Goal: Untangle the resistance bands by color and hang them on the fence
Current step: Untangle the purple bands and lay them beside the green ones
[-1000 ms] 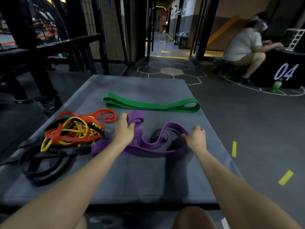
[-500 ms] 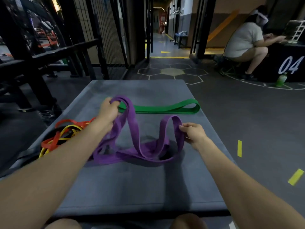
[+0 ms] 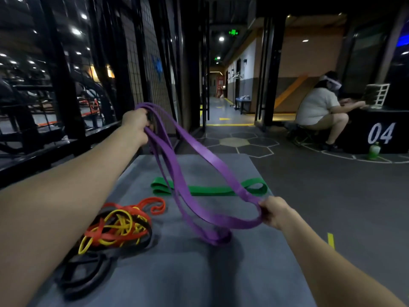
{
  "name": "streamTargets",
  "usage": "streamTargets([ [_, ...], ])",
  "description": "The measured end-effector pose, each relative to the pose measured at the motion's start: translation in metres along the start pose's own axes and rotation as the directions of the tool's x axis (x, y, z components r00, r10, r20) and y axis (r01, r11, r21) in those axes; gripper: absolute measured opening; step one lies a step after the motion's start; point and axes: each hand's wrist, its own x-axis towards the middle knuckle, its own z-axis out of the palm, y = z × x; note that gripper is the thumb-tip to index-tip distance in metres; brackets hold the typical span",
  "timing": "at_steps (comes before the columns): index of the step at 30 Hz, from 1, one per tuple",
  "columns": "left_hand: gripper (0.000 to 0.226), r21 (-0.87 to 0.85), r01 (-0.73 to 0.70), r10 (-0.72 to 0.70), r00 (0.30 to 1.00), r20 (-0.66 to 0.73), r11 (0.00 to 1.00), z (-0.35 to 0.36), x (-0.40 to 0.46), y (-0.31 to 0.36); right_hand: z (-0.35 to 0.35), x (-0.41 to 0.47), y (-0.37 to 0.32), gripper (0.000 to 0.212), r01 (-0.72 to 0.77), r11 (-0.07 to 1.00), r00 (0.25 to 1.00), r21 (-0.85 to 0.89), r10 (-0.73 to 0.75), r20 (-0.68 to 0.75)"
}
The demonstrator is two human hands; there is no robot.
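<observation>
The left hand has risen a long way since half a second ago: it was low over the counter then, and now it is up in front of the black mesh fence, carrying one end of the purple band with it. The right hand has stayed low near the counter's right edge and keeps hold of the other end. Between them the band has come almost clear of the surface; only its lowest loop touches down near the middle of the counter, where a second ago much of it lay in coils.

Both grips are closed on the purple band, the left with fingers wrapped round several strands bunched together, the right pinching the bend where the strands turn back.

The band seems to hang in more than one loop, so there may be two purple bands or one doubled over; the blur makes it hard to say. It looks free of the other colours, which suggests it is nearly ready to go on the fence.

The green band lies flat and alone toward the far edge. The red, yellow and black tangle sits by the left edge, untouched and not yet sorted.
</observation>
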Motion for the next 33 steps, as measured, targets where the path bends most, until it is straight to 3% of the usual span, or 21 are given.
streamTargets([
  [3,0.017,0.032,-0.006,0.006,1.0,-0.02,0.999,0.0,0.0,0.002,-0.012,-0.005,-0.004,0.032,0.03,0.998,0.999,0.053,-0.031,0.014],
  [5,0.014,0.07,0.001,0.0,1.0,-0.016,0.998,0.002,-0.002,-0.003,-0.013,-0.01,-0.007,0.031,0.065,0.998,0.997,-0.016,-0.064,0.038],
  [8,0.012,0.094,0.008,-0.009,1.0,0.012,0.995,0.007,-0.006,-0.008,-0.01,-0.02,-0.009,0.027,0.135,0.933,0.989,-0.332,-0.106,0.104],
  [11,0.022,0.093,-0.027,0.019,0.997,0.08,0.995,0.014,-0.015,-0.007,0.001,-0.025,-0.014,0.03,0.27,0.721,0.962,-0.638,-0.221,0.158],
  [15,0.025,0.123,-0.133,0.101,0.966,0.236,0.983,0.033,-0.037,0.007,0.036,-0.056,-0.058,0.014,0.536,0.66,0.843,-0.526,-0.454,0.289],
  [18,0.026,0.17,-0.188,0.125,0.937,0.327,0.967,0.045,-0.05,0.022,0.067,-0.089,-0.105,0.047,0.719,0.619,0.694,-0.315,-0.613,0.379],
  [22,0.028,0.228,-0.286,0.169,0.889,0.424,0.931,0.058,-0.061,0.04,0.096,-0.128,-0.155,0.044,0.822,0.557,0.533,-0.116,-0.682,0.502],
  [30,0.018,0.393,-0.412,0.193,0.851,0.489,0.822,0.058,-0.062,0.073,0.104,-0.157,-0.199,0.031,0.931,0.291,0.359,-0.222,-0.842,0.404],
  [33,0.009,0.478,-0.405,0.146,0.859,0.49,0.779,0.051,-0.058,0.077,0.102,-0.159,-0.211,0.025,0.921,0.24,0.345,-0.306,-0.866,0.362],
])
